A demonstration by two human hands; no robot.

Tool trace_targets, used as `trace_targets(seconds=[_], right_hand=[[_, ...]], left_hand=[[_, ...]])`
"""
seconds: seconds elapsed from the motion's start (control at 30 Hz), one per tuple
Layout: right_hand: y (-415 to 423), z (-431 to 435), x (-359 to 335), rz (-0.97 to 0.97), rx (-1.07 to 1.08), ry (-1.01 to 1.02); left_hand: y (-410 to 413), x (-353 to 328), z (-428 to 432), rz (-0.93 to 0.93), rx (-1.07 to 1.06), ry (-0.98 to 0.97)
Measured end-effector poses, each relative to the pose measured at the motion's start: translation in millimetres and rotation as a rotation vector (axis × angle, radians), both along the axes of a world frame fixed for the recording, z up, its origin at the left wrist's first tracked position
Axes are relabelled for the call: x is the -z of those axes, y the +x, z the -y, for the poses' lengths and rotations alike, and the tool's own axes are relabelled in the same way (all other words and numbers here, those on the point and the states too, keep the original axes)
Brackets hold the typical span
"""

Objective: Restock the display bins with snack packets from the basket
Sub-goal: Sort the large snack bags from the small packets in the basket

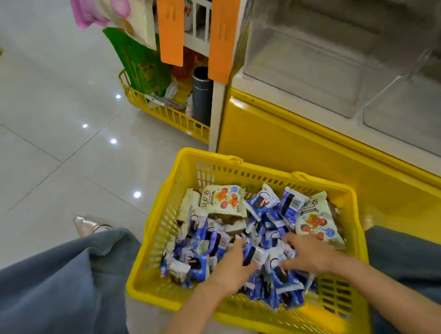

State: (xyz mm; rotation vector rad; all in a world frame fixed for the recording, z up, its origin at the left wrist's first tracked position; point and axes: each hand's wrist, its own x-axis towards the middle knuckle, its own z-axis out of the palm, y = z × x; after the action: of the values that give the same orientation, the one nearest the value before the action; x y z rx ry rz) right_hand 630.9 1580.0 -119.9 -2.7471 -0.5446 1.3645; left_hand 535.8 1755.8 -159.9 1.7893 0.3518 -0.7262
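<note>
Both in basket [144, 292], near its front edge: L hand [233, 265] curls round blue snack pkts [266, 230]; R hand [311, 253] fingers bent into pile (blurred, grip unclear). Clear display bins [311, 71] sit beyond far rim, up-right; R hand nearer.

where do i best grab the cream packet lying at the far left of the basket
Pinch the cream packet by its near edge, reaching from your side: it lies face up atop the blue packets, far edge by the basket wall.
</note>
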Motion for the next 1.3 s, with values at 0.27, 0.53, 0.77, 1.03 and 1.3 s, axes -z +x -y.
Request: trace_targets(seconds=[0.27,0.53,0.77,1.03,1.3], right_hand=[[-44.2,51.9,9.0,0.148,-0.013,0.044],[-50.9,-31.2,15.2,0.219,0.179,0.514],[-91.5,-126.3,62.8,-0.104,0.289,0.454],[-82.8,-129.6,69.7,0.015,0.125,0.366],[-35.4,-88.7,8.4,0.116,0.084,0.521]], left_hand=[[-10.9,21.1,49.8,-0.047,0.411,0.266],[-7.0,-52.1,-54.5,0.653,-0.464,0.326],[-31.9,-31.1,-129.3,0.416,-0.691,0.487],[-41.6,-13.5,-127.8,0.333,-0.667,0.401],[-41.6,-38.2,-92.1,0.643,-0.584,0.369]])
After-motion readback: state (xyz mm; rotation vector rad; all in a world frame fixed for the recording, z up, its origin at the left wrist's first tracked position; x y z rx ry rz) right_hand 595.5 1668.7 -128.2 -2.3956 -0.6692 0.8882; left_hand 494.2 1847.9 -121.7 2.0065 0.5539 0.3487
